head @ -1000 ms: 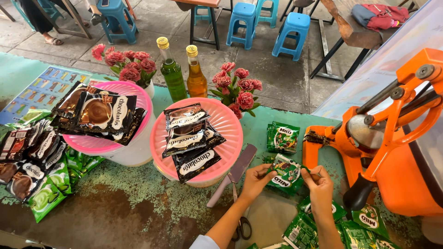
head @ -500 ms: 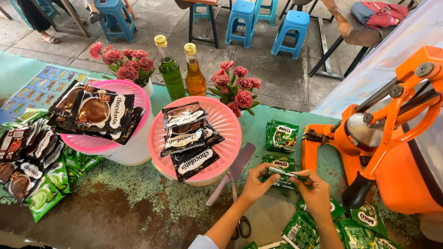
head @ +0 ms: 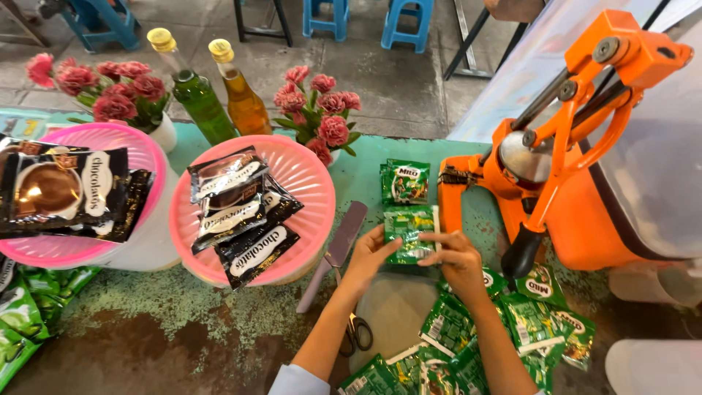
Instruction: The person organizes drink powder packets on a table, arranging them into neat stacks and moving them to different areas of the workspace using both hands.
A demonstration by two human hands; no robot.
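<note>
Worn green bench [head: 183, 322]: left hand [head: 369, 256] and right hand [head: 457, 256] pinching green sachet [head: 406, 235] by side edges, beside orange press [head: 556, 175]. Probably light, soft, slippery; best gripped at sealed edges.

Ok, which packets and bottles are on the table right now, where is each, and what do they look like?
Green sachet: held flat between left hand and right hand, rectangular.
Second green sachet: just beyond it on the table.
Green sachet pile: near edge, below the orange press.
Black sachets: on the middle pink tray, white bands.
Black packets: left pink tray.
Two bottles: behind, green and amber, yellow caps.
</note>
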